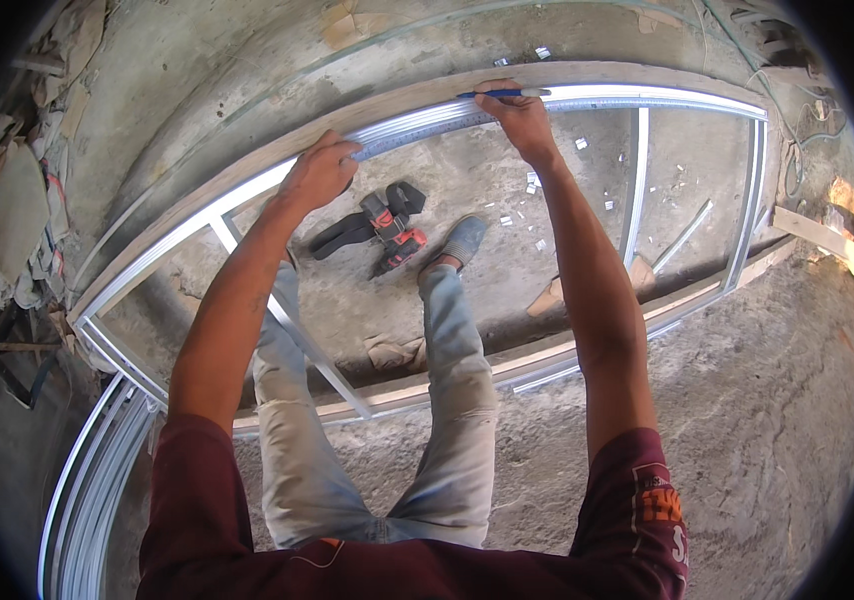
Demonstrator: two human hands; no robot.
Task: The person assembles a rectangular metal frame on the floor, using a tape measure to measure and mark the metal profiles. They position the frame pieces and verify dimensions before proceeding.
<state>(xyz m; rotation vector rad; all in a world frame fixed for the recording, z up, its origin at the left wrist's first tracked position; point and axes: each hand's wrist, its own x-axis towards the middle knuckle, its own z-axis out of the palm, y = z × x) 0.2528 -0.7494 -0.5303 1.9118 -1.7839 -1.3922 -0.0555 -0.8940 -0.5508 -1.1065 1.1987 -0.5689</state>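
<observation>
A long frame of silvery metal channel (638,190) lies on the floor around my feet. Along its far rail runs a ruled strip, like a long ruler (417,133). My left hand (321,172) is closed over the rail at the ruler's left end, with its fingertips partly hidden. Farther right, my right hand (520,118) pinches a blue marker pen (535,93). The pen lies almost level over the far rail, and I cannot tell whether its tip touches the metal.
A red and black cordless drill (387,225) with a dark strap lies inside the frame. Wooden boards (587,72) border its long sides. Small metal scraps (533,180) litter the concrete. Metal channels (97,480) are stacked at lower left, beside rubble sacks (12,220). Cables (797,160) lie at right.
</observation>
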